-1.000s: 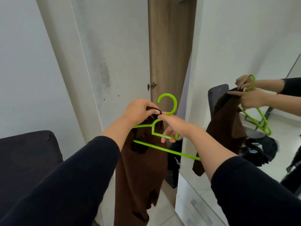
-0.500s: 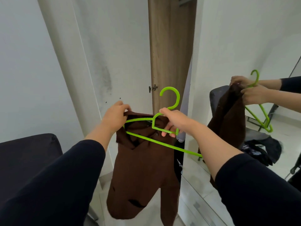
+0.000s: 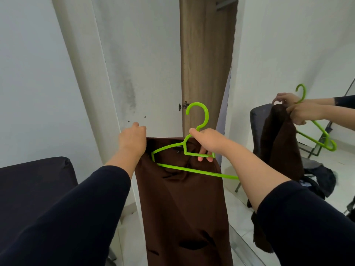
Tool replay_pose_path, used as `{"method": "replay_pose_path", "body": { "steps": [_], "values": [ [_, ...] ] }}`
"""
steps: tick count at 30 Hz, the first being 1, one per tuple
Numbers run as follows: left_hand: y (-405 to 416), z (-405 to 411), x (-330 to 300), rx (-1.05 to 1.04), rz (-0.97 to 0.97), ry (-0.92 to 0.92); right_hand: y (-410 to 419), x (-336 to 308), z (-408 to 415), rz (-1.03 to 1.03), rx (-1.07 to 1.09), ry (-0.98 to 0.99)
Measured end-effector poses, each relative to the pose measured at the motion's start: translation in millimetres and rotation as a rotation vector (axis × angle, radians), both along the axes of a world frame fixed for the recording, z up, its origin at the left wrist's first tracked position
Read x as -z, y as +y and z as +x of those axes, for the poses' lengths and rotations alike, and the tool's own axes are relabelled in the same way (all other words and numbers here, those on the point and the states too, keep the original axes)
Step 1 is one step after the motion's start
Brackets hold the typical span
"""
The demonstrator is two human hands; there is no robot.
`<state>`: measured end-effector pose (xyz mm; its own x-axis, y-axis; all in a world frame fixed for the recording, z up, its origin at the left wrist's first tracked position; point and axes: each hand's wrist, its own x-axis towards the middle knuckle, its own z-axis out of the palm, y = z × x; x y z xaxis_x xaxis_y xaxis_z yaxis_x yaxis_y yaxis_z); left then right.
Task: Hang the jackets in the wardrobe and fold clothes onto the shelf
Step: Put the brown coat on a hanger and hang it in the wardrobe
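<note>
A brown jacket [image 3: 184, 204] hangs down in front of me, its collar held up at chest height. My left hand [image 3: 132, 141] grips the jacket's left shoulder at the collar edge. My right hand [image 3: 206, 143] holds a bright green plastic hanger [image 3: 197, 120] by its neck, fingers curled round the inner bar. The hanger's left arm lies inside the jacket's collar; its right arm sticks out past the fabric. The hook points up.
The wardrobe's wooden interior [image 3: 207, 64] shows through a narrow gap between a white door [image 3: 138, 60] and a mirrored door [image 3: 288, 60]. A dark padded seat [image 3: 36, 181] stands at the left. The mirror reflects my hands, a chair and a pile of clothes [image 3: 318, 179].
My left hand has slid outward along the collar, spreading the jacket flat. The hanger's left arm has gone into the collar, and the jacket hangs straighter.
</note>
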<state>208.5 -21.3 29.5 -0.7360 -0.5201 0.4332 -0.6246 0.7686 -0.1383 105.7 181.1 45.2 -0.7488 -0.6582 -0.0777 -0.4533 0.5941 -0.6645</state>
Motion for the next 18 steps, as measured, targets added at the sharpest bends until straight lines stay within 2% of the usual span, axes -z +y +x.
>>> {"method": "replay_pose_path", "body": {
  "steps": [3, 6, 9, 12, 14, 16, 17, 18],
  "values": [
    [5.0, -4.4, 0.8, 0.008, 0.013, -0.011, 1.8, 0.5, -0.8, 0.020, 0.038, 0.047],
    [14.3, -13.0, -1.8, 0.058, 0.183, 0.053, 6.9, -2.5, 4.8, -0.060, 0.031, -0.113],
    [34.3, -24.8, -8.7, 0.193, 0.303, 0.120, 4.0, -1.1, 10.6, -0.138, 0.009, -0.222],
    [56.6, -33.8, -16.7, 0.380, 0.362, 0.135, -9.0, 3.7, 9.6, -0.206, -0.001, -0.224],
    [58.4, -33.8, -23.2, 0.479, 0.495, 0.169, -9.2, 3.3, 9.0, -0.242, 0.009, -0.227],
    [53.8, -25.7, -30.5, 0.569, 0.769, 0.199, -3.6, 1.6, 5.6, -0.308, 0.034, -0.257],
    [50.3, -21.9, -31.5, 0.601, 0.834, 0.183, -0.6, 1.4, 4.0, -0.348, 0.050, -0.279],
    [46.0, -19.3, -31.8, 0.615, 0.784, 0.141, 1.2, 1.4, 2.5, -0.389, 0.060, -0.299]
  ]
}}
